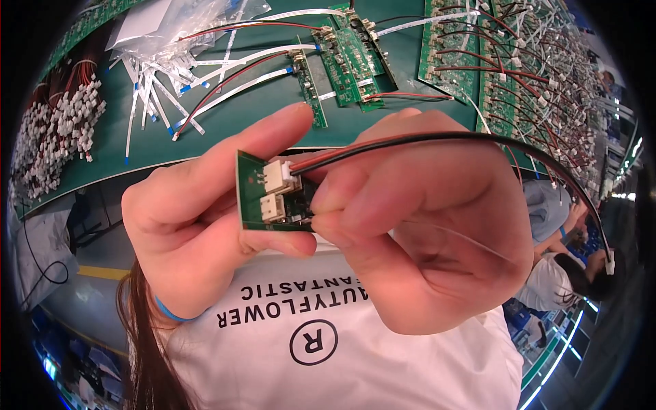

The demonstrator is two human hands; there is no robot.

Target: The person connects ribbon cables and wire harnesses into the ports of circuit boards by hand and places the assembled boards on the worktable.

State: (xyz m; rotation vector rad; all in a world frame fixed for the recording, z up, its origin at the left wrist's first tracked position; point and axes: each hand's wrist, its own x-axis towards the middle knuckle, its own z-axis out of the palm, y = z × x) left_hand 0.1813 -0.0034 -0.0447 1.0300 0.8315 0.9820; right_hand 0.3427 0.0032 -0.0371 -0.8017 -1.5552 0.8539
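My left hand (198, 184) grips a small green circuit board (249, 195) by its edges, thumb and finger on opposite sides. Two cream connector sockets (273, 206) stand on the board. A white plug sits in the upper one, and its red-and-black cable (424, 138) arches over my right hand to a loose white plug (610, 262). My right hand (437, 225) is closed in a pinch against the board, beside the sockets. A thin pale strip (471, 240) runs from the pinching fingers across the palm; the fingertips hide its end.
On the green table lie wired circuit boards (348, 58), loose white flat cables (154, 96) by a clear plastic bag (184, 27), and a bundle of plugged cables (65, 126) at left. Rows of wired boards (506, 75) fill the right. People sit at far right.
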